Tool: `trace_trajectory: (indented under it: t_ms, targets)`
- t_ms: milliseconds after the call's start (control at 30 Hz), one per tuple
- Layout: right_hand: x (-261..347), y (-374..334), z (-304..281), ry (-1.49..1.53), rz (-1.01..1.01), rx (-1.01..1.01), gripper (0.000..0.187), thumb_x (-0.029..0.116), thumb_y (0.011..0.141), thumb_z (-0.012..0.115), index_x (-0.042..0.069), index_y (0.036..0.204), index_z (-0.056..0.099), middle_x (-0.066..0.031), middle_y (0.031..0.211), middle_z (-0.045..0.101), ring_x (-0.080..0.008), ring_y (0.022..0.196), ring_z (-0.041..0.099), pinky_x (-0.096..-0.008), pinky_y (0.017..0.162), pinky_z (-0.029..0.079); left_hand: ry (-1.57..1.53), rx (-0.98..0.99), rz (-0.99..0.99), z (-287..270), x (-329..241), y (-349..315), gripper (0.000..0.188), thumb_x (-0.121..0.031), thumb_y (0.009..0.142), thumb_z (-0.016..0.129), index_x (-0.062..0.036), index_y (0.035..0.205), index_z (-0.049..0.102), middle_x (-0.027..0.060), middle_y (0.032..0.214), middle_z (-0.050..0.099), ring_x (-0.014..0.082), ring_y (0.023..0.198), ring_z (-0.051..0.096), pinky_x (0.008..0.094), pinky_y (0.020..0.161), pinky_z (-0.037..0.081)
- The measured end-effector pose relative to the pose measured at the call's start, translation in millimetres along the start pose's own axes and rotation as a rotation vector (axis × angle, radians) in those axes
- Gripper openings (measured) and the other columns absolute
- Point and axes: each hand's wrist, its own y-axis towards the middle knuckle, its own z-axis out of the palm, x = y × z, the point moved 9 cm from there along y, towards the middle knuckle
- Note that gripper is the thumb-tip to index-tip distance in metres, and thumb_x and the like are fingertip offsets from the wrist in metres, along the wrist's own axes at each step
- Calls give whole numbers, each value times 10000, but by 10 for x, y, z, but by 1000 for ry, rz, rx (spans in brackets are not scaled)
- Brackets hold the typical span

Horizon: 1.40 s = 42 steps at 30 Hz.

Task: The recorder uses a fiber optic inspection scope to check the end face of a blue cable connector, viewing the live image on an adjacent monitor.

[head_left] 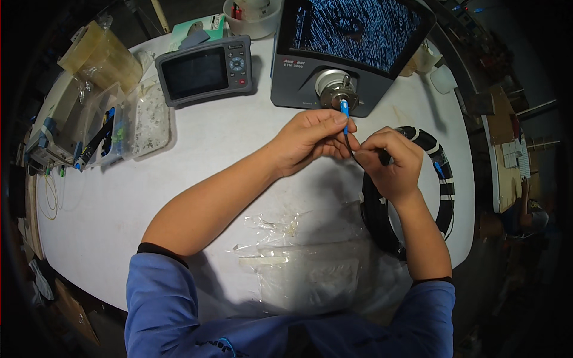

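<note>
Between the thumb and fingers of my left hand [313, 136] is a blue fiber optic connector [345, 109], its tip up against the round metal port [338, 90] of a dark grey inspection machine [298, 83]. I cannot tell how far the tip goes in. A thin black cable [351, 152] runs down from the connector to my right hand [394, 158], whose closed fingers pinch it. Below and around the right hand lies a coil of black cable [377, 221] with white bands. A second blue connector [439, 170] rests on the coil's right side.
The machine's screen [358, 30] shows a blue speckled picture. Left of it stands a grey handheld tester [200, 68] with a dark screen. Farther left are a clear bin [110, 128] of parts and large tape rolls [98, 56]. Clear plastic bags [304, 268] lie near me.
</note>
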Motion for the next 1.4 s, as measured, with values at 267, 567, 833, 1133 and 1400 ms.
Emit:
trace_trajectory:
  t_ms: [267,567,833,1133,1400]
  targets:
    - [127,27,131,-52,-24,164,285,106,804,913,82,728,640,-29,623,606,-148,511,590,-292,483,445,-6,3,-17,13,-12,-26,322,-336,1102,603,-27,1138,685,134,987,748,169,917,718,278,834,584]
    - [136,1,130,-65,-1,156,348,126,840,889,73,674,587,-40,600,577,-161,492,575,-309,463,423,11,-13,-24,13,19,-27,327,-330,1103,604,-14,1121,686,139,971,748,151,886,705,255,800,564]
    - [133,10,107,-65,3,153,346,150,856,883,72,679,596,-32,595,566,-149,491,560,-307,463,416,19,-24,4,22,-20,-13,335,-338,1100,606,-15,1106,697,142,967,754,147,863,700,262,794,563]
    - [146,39,88,-77,22,98,308,130,875,860,68,702,613,-31,612,584,-136,502,575,-287,475,436,-27,-100,25,-3,-60,24,352,-354,1092,613,-19,1056,712,137,937,761,176,837,729,299,795,590]
    - [212,29,88,-106,32,75,288,115,897,835,55,717,620,-42,626,595,-142,508,593,-280,484,452,5,-197,50,43,-81,-20,322,-337,1083,625,-36,1004,706,91,869,740,155,788,706,301,785,590]
